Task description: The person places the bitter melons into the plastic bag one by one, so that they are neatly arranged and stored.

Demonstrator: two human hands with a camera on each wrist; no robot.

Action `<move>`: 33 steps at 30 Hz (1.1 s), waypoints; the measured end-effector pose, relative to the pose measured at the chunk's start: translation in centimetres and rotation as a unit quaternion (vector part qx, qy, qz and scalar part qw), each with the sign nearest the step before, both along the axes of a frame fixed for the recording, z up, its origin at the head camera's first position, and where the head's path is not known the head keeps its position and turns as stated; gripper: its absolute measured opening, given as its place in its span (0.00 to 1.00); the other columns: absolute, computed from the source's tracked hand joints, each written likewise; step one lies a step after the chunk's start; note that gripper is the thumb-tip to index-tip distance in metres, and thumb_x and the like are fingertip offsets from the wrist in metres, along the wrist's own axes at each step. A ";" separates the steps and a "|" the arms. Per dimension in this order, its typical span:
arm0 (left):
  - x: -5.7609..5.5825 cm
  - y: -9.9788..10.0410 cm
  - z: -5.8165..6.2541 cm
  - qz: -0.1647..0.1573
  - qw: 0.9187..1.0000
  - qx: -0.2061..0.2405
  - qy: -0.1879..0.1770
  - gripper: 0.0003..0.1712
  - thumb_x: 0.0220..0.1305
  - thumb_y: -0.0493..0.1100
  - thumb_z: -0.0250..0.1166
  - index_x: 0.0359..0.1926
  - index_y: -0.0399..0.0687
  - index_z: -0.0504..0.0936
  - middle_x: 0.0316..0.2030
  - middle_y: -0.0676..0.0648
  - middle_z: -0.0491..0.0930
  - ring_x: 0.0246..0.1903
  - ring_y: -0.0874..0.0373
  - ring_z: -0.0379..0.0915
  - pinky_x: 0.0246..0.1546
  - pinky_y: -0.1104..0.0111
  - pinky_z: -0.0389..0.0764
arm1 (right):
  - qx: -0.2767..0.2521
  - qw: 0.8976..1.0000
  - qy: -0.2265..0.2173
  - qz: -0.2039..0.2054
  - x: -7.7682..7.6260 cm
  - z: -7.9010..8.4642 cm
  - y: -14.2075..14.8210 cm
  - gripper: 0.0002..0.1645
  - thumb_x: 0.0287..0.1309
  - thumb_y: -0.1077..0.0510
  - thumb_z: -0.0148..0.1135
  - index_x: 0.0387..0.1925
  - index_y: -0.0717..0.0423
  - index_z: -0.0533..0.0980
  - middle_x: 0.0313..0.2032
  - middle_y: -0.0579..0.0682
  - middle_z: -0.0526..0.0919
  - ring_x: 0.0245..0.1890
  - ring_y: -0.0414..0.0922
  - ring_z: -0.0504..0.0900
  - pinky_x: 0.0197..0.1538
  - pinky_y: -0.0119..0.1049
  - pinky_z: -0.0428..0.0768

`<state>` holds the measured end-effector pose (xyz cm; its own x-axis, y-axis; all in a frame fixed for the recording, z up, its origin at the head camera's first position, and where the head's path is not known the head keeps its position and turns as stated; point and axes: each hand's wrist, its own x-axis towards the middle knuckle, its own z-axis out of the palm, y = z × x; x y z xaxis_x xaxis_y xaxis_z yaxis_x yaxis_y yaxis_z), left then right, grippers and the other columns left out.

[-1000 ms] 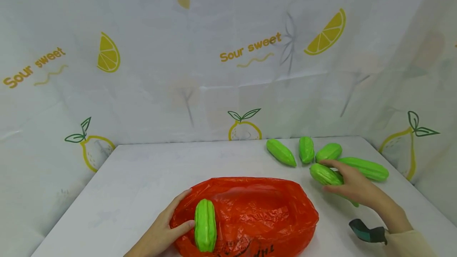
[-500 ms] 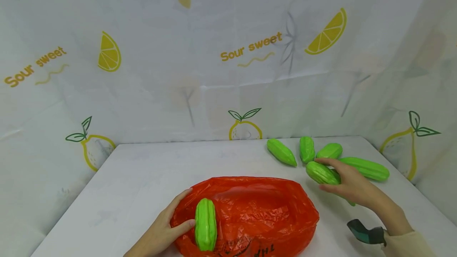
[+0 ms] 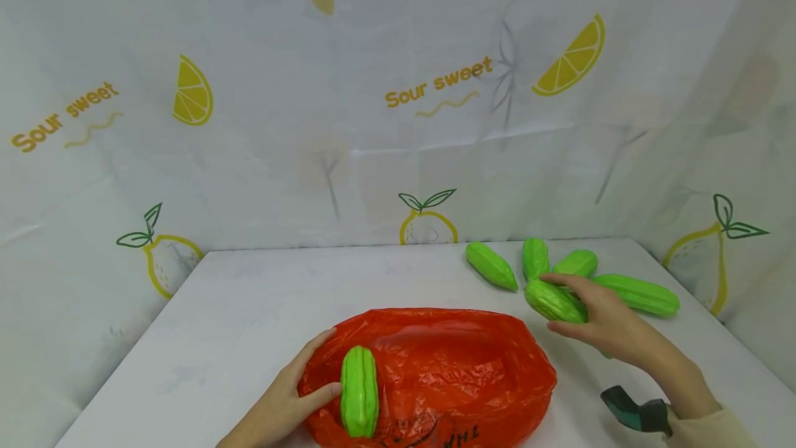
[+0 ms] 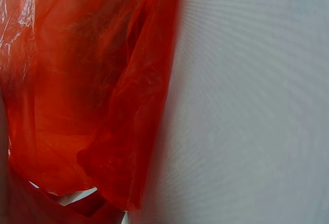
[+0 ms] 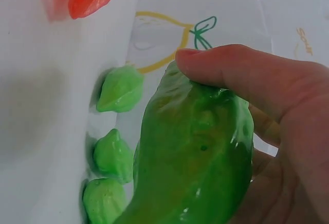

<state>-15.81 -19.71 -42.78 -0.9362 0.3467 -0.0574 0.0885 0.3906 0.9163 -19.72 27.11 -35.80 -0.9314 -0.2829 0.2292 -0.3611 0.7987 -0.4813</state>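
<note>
An opened red plastic bag [image 3: 448, 372] lies at the front middle of the table in the head view. At its left rim my left hand [image 3: 287, 393] grips the plastic, fingers along the outer edge and thumb inside. The thumb tip is right at a ridged green gourd [image 3: 358, 393] lying in the bag. To the right of the bag, my right hand [image 3: 606, 316] holds another green gourd [image 3: 555, 301] between thumb and fingers. In the right wrist view, this held gourd [image 5: 193, 152] fills the middle, and its tapered end drops towards the bottom.
Several more green gourds lie at the back right of the white table [image 3: 298, 289]: one tilted gourd [image 3: 491, 266], one upright-looking gourd [image 3: 535, 258], a gourd partly behind my hand [image 3: 577, 263] and a long gourd [image 3: 637, 294]. A printed curtain [image 3: 280, 88] hangs behind.
My right hand has moved slightly left with the gourd in it, which now overlaps the gourd behind in the head view. The left hand and the bag stay in place.
</note>
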 end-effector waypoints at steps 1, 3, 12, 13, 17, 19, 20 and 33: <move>0.0 0.0 0.0 0.000 1.000 0.001 0.000 0.39 0.69 0.51 0.62 0.74 0.73 0.54 0.69 0.48 0.66 0.60 0.55 0.71 0.49 0.64 0.85 | -0.001 1.000 0.002 0.001 0.0 0.1 -0.1 0.43 0.48 0.55 0.77 0.65 0.60 0.69 0.58 0.65 0.77 0.52 0.59 0.78 0.51 0.62 0.81; 0.0 0.0 0.0 -0.001 1.000 0.001 0.000 0.39 0.69 0.51 0.62 0.75 0.72 0.54 0.69 0.48 0.66 0.59 0.56 0.71 0.49 0.64 0.85 | -0.002 1.000 0.003 0.001 0.2 0.2 -0.3 0.43 0.48 0.54 0.77 0.65 0.60 0.69 0.58 0.65 0.78 0.51 0.58 0.78 0.50 0.60 0.82; 0.1 0.1 0.1 -0.003 1.000 -0.002 0.002 0.39 0.69 0.51 0.62 0.75 0.72 0.54 0.69 0.48 0.65 0.59 0.57 0.71 0.49 0.64 0.85 | 0.000 1.000 0.014 0.004 1.0 1.4 -1.3 0.43 0.49 0.53 0.77 0.65 0.57 0.69 0.58 0.62 0.78 0.51 0.55 0.78 0.49 0.57 0.84; 0.1 0.1 0.1 -0.003 1.000 -0.003 0.002 0.39 0.69 0.51 0.63 0.75 0.72 0.54 0.69 0.48 0.65 0.59 0.57 0.71 0.49 0.64 0.85 | 0.000 1.000 0.017 0.006 1.1 1.5 -1.4 0.43 0.49 0.53 0.77 0.65 0.57 0.69 0.57 0.61 0.78 0.51 0.55 0.78 0.49 0.56 0.84; 0.0 0.0 0.1 -0.005 1.000 -0.004 0.001 0.39 0.69 0.51 0.63 0.75 0.72 0.54 0.69 0.47 0.65 0.59 0.57 0.71 0.49 0.64 0.86 | -0.001 1.000 0.026 0.016 1.5 2.0 -1.9 0.43 0.48 0.52 0.78 0.65 0.54 0.70 0.56 0.57 0.80 0.49 0.52 0.79 0.47 0.49 0.85; 0.0 0.0 0.1 -0.006 1.000 -0.005 0.002 0.39 0.69 0.51 0.63 0.75 0.72 0.54 0.69 0.47 0.65 0.59 0.57 0.71 0.48 0.64 0.86 | -0.001 0.999 0.029 0.019 1.6 2.1 -2.1 0.43 0.47 0.51 0.78 0.64 0.53 0.70 0.55 0.55 0.80 0.48 0.49 0.79 0.46 0.44 0.86; 0.0 0.0 0.0 -0.006 1.000 -0.004 0.002 0.39 0.69 0.51 0.63 0.75 0.72 0.54 0.69 0.47 0.65 0.59 0.57 0.71 0.48 0.64 0.86 | -0.001 0.999 0.030 0.020 1.7 2.2 -2.2 0.43 0.47 0.51 0.78 0.64 0.53 0.70 0.54 0.54 0.80 0.47 0.48 0.79 0.45 0.40 0.85; 0.0 0.0 -0.1 -0.007 1.000 0.003 -0.001 0.39 0.69 0.51 0.63 0.75 0.72 0.54 0.69 0.46 0.66 0.59 0.56 0.72 0.48 0.64 0.86 | -0.006 0.997 0.068 0.046 2.5 2.5 -3.1 0.42 0.45 0.52 0.80 0.63 0.51 0.71 0.51 0.48 0.81 0.43 0.34 0.76 0.42 0.28 0.83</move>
<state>-15.79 -19.67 -42.84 -0.9309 0.3607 -0.0573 0.0919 0.3830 0.9192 -17.21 24.01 -33.25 -0.8613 -0.3626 0.3559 -0.4956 0.7538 -0.4314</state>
